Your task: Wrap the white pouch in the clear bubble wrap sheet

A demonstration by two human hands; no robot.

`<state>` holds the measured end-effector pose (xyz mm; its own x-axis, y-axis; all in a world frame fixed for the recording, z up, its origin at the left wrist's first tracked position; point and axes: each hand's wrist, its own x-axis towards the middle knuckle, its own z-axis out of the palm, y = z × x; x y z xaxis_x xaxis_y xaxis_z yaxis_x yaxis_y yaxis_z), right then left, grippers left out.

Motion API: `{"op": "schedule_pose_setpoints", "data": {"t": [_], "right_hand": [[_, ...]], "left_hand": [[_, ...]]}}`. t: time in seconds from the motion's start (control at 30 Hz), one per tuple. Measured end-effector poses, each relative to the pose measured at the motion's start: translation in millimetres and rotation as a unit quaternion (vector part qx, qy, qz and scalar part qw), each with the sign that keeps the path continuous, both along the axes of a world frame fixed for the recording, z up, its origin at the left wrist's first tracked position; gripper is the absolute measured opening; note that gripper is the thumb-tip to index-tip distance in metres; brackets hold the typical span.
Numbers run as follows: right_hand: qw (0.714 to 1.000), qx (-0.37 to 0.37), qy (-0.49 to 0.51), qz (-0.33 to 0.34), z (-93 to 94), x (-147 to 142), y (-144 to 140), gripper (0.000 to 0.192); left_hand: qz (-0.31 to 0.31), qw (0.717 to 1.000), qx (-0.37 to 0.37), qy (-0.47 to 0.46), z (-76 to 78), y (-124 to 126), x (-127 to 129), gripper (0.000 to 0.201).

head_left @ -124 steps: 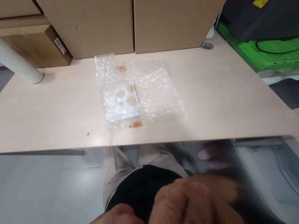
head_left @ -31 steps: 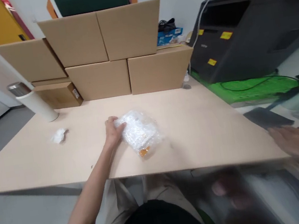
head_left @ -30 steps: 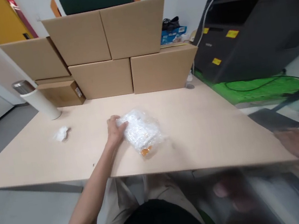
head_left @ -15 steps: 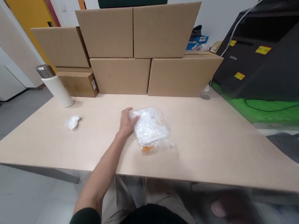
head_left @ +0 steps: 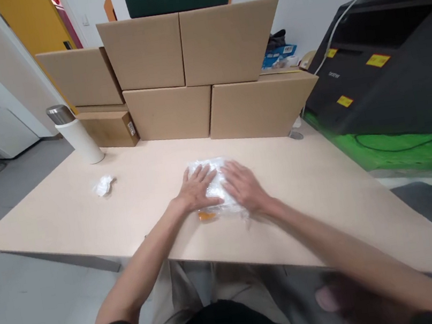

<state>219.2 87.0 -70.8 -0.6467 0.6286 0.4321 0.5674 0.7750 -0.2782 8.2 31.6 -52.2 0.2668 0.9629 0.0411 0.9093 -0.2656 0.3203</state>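
Observation:
A flat packet in clear bubble wrap (head_left: 216, 188) lies on the table in front of me, with a small orange patch at its lower left corner. My left hand (head_left: 199, 189) rests on the packet's left half, fingers spread and palm down. On the right half lies my right hand (head_left: 246, 187), slightly blurred, its fingers stretched out over the wrap. Neither hand grips it. What is inside the wrap looks white and is mostly hidden under the hands.
Stacked cardboard boxes (head_left: 170, 113) line the table's back edge. At the left stand a white bottle with a steel cap (head_left: 80, 141) and a crumpled white tissue (head_left: 105, 185). A black printer (head_left: 385, 71) is beyond the table's right side.
My right hand has come up from below the table edge onto the packet's right side. My left hand has shifted from its left edge to lie flat on top.

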Motion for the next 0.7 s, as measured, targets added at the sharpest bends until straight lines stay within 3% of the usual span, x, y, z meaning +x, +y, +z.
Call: {"op": "schedule_pose_setpoints", "data": {"t": [0.07,0.13,0.33,0.57,0.7], "right_hand": [[0.998,-0.056,-0.017,-0.015,-7.0,-31,3,0.060],[0.996,-0.084,-0.015,-0.035,-13.8,-42,5,0.063],[0.997,-0.060,0.015,-0.055,-30.1,-39,9,0.065],[0.996,-0.059,0.023,-0.063,-27.1,-49,8,0.060],[0.988,-0.101,0.101,-0.054,-27.2,-45,10,0.061]], "left_hand": [[-0.019,1.000,-0.009,-0.002,0.2,5,-8,0.104],[-0.027,0.999,-0.004,-0.021,-3.3,8,-14,0.110],[-0.042,0.997,0.001,-0.069,-18.9,15,-24,0.121],[-0.044,0.997,-0.006,-0.068,-20.2,22,-30,0.117],[0.028,0.997,0.044,-0.053,-13.1,6,-23,0.118]]}}
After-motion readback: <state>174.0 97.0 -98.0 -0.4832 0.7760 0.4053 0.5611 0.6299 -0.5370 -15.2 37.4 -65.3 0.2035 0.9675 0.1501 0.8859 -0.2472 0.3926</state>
